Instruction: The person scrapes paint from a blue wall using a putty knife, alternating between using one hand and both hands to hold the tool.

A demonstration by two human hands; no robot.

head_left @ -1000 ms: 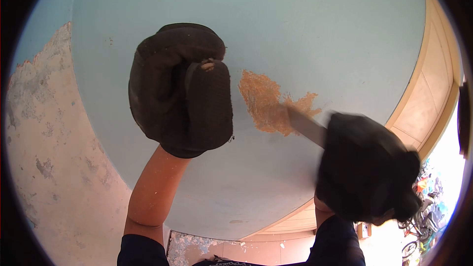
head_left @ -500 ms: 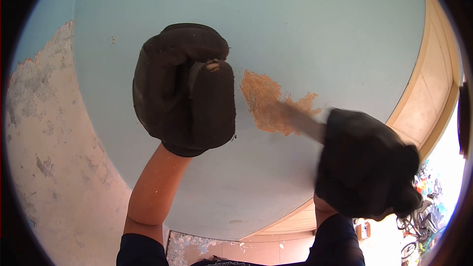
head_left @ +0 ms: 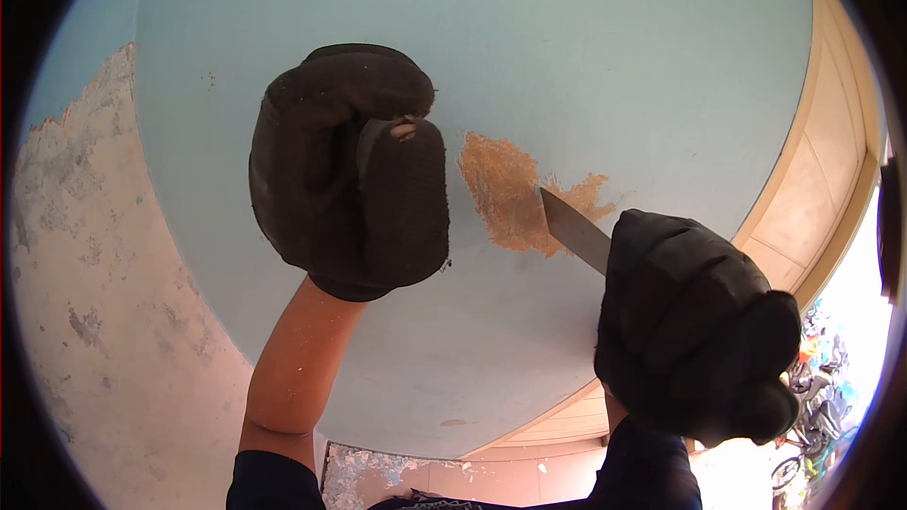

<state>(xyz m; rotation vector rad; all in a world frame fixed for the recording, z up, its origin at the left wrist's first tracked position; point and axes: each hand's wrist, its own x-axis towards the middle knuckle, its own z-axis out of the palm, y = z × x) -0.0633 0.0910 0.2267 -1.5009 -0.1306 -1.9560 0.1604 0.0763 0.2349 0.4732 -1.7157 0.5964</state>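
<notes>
Wall: pale blue painted wall (head_left: 586,47) fills the view, and off to the left the paint is gone, leaving rough, blotchy plaster (head_left: 85,255).
Door frame: cream wood frame (head_left: 831,161) curves down the right edge; beyond it all is glare, so the coloured shapes low on the right are hard to make out.
Left hand: left hand (head_left: 350,170), in a dark worn glove with a hole at one fingertip, is curled and pressed against the blue paint, gripping nothing I can see, just left of the bare patch.
Right hand: right hand (head_left: 690,326), gloved too, is clenched round the scraper's handle, and the handle is completely buried in the glove.
Bare patch: orange-brown scraped patch (head_left: 510,194) sits between the two hands, nearer the left glove.
Scraper: only the grey blade of the scraper (head_left: 574,229) shows, tip touching the patch's right side, slanting down into the right fist.
Floor: flakes of paint (head_left: 378,472) lie far below, between the arms, partly cut off.
</notes>
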